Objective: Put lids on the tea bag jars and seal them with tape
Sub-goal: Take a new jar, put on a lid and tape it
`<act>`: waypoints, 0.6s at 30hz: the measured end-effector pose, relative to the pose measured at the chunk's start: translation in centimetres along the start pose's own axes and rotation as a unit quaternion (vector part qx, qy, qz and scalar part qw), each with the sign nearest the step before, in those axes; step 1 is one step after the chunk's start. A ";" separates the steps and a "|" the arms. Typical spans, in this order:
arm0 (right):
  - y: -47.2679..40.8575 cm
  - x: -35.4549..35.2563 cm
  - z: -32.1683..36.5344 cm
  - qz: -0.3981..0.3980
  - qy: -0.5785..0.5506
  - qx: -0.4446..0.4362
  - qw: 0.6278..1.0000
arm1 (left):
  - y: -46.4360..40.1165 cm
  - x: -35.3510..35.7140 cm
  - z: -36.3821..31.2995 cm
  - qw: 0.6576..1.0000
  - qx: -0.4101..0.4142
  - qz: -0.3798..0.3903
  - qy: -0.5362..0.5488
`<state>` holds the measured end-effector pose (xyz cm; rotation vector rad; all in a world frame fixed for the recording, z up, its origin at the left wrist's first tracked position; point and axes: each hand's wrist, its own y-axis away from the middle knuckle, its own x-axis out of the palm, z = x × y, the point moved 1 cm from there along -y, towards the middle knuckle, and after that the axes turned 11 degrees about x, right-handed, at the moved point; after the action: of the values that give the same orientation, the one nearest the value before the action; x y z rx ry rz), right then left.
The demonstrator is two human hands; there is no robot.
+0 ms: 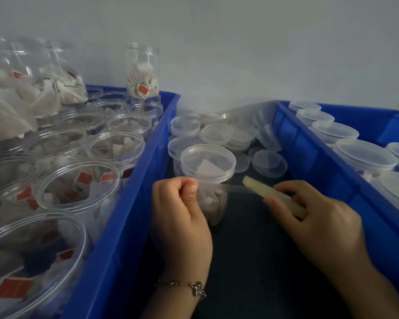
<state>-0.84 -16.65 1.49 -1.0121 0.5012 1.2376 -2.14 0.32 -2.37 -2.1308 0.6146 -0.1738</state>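
A lidded tea bag jar (209, 180) stands on the dark bench (251, 249), in the gap between two blue bins. The left hand (180, 217) sits at the jar's 8 o'clock, its fingers (192, 186) curled tight and pinching the end of a clear tape strip (234, 188) against the jar wall just under the lid (207, 162). From there the strip runs toward 3 o'clock to a yellowish tape roll (274, 199), seen edge-on and gripped by the right hand (318, 217), whose fingers wrap round it.

The jar is clear plastic with pale tea bags visible inside; its lid is clear, round and seated flat.

At the jar's 12 to 2 o'clock lies a heap of loose clear lids (228, 134). The left blue bin (148, 162) holds open jars of tea bags (78, 187) with red tags. The right blue bin (320, 162) holds lidded jars (364, 155) in a row
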 end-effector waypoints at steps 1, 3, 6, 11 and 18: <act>-0.4 -0.4 0.2 -0.032 0.016 -0.017 0.999 | 0.0 0.0 0.0 1.000 0.002 0.001 0.003; -0.9 -1.1 0.7 -0.063 0.030 -0.030 0.997 | 0.0 0.1 0.0 1.000 0.010 0.001 0.006; -1.4 -1.1 0.9 -0.065 0.032 -0.018 0.997 | 0.1 0.0 -0.1 1.000 0.030 0.006 0.001; -0.7 1.2 0.2 -0.084 -0.002 0.038 0.996 | 0.2 0.1 0.1 0.999 0.042 0.019 -0.009; -0.9 2.2 0.1 -0.168 -0.026 -0.004 0.985 | 0.0 0.4 0.4 0.999 -0.002 0.012 -0.037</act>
<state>0.69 -15.40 0.11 -1.0210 0.2707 0.9614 -1.62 0.46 -2.64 -2.1219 0.5981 -0.0811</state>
